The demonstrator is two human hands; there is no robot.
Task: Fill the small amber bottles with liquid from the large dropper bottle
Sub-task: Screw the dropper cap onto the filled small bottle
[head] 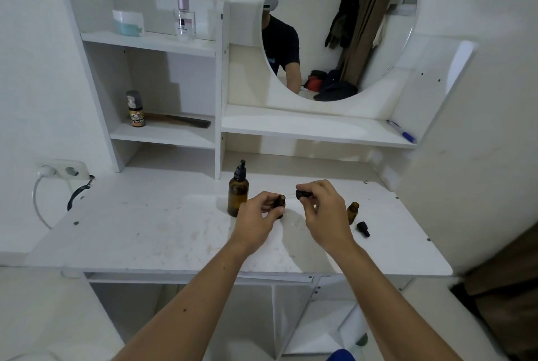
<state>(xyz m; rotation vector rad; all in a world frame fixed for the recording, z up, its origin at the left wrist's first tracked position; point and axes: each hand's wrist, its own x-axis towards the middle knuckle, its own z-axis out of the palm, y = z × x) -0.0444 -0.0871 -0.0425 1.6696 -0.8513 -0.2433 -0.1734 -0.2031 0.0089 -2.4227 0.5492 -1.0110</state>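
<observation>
On the white vanity table (145,229) the left hand (256,219) grips a small amber bottle (281,203), its mouth uncapped and showing above the fingers. The right hand (323,212) pinches a black dropper cap (302,194) just beside that bottle's mouth; a thin glass pipette seems to reach from the cap toward the opening, though it is too faint to be sure. The large dropper bottle (238,193) stands upright, capped, just left of the left hand. Right of the right hand stands a second small amber bottle (352,212), open, with a loose black cap (363,229) lying beside it.
</observation>
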